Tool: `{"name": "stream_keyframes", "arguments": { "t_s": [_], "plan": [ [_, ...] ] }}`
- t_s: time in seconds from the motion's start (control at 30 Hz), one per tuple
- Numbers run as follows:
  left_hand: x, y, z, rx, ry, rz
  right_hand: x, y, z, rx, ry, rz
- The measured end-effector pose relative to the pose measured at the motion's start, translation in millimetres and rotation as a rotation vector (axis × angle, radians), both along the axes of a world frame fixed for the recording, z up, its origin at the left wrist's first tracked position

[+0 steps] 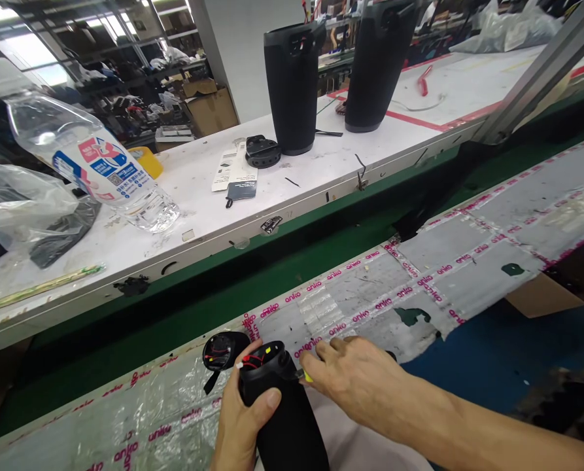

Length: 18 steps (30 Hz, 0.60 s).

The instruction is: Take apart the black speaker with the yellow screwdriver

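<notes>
My left hand point(245, 418) is wrapped round a black cylindrical housing point(292, 425) at the bottom centre, its thumb on the front below the rim. Red wires and small white and yellow connectors show in the housing's open top. At the right side of that rim, my right hand point(341, 373) has its fingers closed round a tool with a yellow part point(307, 376), mostly hidden in the grip; its narrow tip meets the housing near the rim. Left of the housing, a round black part point(223, 350) with wires inside and a strap lies on the taped work surface.
Two more black housings point(294, 91) stand on the white shelf point(198, 222) beyond a green strip. A clear bottle point(95, 157), plastic bags, a yellow tape roll point(147, 161), paper tags and a black cap point(263, 154) are there too. A metal post point(537, 72) slants at the right.
</notes>
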<state>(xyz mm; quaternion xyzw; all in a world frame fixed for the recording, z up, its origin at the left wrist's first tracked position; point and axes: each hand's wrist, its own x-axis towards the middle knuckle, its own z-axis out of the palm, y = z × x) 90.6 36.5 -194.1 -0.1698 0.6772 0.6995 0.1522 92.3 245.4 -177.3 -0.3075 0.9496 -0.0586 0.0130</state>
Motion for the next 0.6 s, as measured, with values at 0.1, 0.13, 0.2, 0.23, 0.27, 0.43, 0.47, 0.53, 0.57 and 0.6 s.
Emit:
{"name": "stream_keyframes", "arguments": {
  "t_s": [0.1, 0.13, 0.2, 0.23, 0.27, 0.43, 0.47, 0.53, 0.57, 0.6],
  "plan": [
    [-1.5, -1.7, -0.5, -0.069, 0.016, -0.041, -1.6, 5.0, 3.7, 0.065, 0.033, 0.049],
    [-1.9, -2.3, -0.7, -0.087, 0.024, -0.064, -2.4, 6.8, 4.2, 0.074, 0.045, 0.073],
    [-2.7, -2.6, -0.7, -0.096, 0.040, -0.105, -4.6, 10.5, 3.9, 0.069, 0.054, 0.112],
    [-3.0, -2.2, -0.6, -0.091, 0.042, -0.119, -6.0, 12.4, 3.2, 0.065, 0.052, 0.125],
    [-3.3, -1.3, -0.4, -0.084, 0.038, -0.125, -7.4, 14.1, 2.0, 0.065, 0.046, 0.138],
    [-4.8, 3.9, 0.0, -0.074, 0.023, -0.125, -10.0, 18.0, -4.1, 0.096, 0.025, 0.145],
    [-5.3, 3.9, -0.5, -0.090, 0.027, -0.122, -9.7, 18.2, -3.6, 0.091, 0.022, 0.137],
    [-7.2, 2.8, -2.3, -0.150, 0.033, -0.110, -9.5, 19.1, -0.1, 0.057, 0.015, 0.145],
    [-8.8, 2.0, -3.6, -0.187, 0.035, -0.103, -9.9, 19.9, 2.2, 0.036, 0.017, 0.156],
    [-10.9, 1.4, -5.0, -0.222, 0.037, -0.102, -10.7, 20.8, 4.1, 0.016, 0.024, 0.167]
  ]
}}
